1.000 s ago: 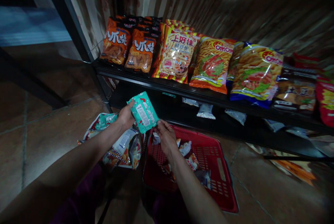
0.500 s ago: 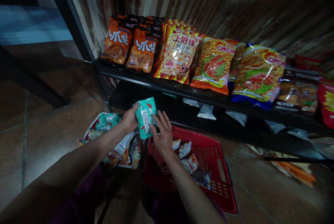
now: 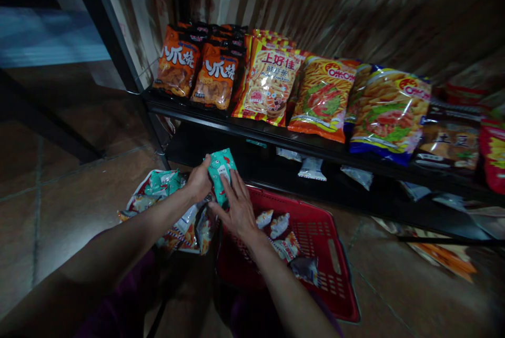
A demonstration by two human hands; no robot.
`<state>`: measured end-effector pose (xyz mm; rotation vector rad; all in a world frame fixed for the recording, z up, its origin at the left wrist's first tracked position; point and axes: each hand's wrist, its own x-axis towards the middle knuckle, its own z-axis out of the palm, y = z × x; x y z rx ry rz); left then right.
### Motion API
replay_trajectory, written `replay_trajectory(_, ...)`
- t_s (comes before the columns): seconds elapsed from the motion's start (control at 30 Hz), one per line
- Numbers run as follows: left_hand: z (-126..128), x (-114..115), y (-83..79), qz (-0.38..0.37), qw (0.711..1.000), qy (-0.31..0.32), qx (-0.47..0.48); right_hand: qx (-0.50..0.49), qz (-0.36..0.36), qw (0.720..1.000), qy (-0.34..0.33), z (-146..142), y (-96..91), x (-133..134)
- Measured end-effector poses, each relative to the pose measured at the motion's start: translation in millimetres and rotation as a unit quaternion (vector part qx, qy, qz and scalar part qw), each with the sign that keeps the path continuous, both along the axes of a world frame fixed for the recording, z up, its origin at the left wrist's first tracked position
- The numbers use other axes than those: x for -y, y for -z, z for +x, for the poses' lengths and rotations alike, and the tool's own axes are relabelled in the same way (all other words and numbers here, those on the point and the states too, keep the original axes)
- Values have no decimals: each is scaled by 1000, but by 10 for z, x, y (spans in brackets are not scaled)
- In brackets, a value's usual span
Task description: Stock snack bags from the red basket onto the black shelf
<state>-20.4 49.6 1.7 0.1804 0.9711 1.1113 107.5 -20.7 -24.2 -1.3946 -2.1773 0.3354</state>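
A teal snack packet (image 3: 219, 166) with red and white print is held up in front of the lower shelf. My left hand (image 3: 199, 180) grips its left edge. Across its front lies my right hand (image 3: 238, 210), fingers stretched out and pressed flat on the packet. Below my right forearm is a red plastic basket (image 3: 333, 233) with several small snack packets (image 3: 288, 246) inside. Left of it, behind my left forearm, a second container (image 3: 138, 183) is heaped with snack bags, a teal packet (image 3: 162, 182) among them.
The upper black shelf (image 3: 252, 126) carries orange snack bags (image 3: 215, 78), prawn cracker bags (image 3: 270, 83) and other bags. On the lower shelf (image 3: 260, 170) lie several small packets (image 3: 313, 168). A dark metal post (image 3: 114, 38) stands at the left.
My right hand has slid left and over the packet's front, covering more of it. My left hand has shifted slightly right along the edge.
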Motion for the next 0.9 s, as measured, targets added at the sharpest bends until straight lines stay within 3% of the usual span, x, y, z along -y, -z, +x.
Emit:
replay_trajectory(0.17,0,19,-41,17,999,38,26,4,-38,999,28,-61,96,20)
replay_trajectory(0.33,5,33,-83,21,998,48,32,-11,-28,999,25,-65,143,14)
replay_trajectory(0.67,-51,43,-119,87,990,111,19,-125,-56,990,23,-8,61,-22)
replay_trajectory(0.8,-67,37,-66,112,988,104,-27,-264,-122,956,46,11,-9,-49)
replay_trajectory(0.9,-63,32,-23,84,990,64,-98,-407,-173,893,84,-11,-5,-63)
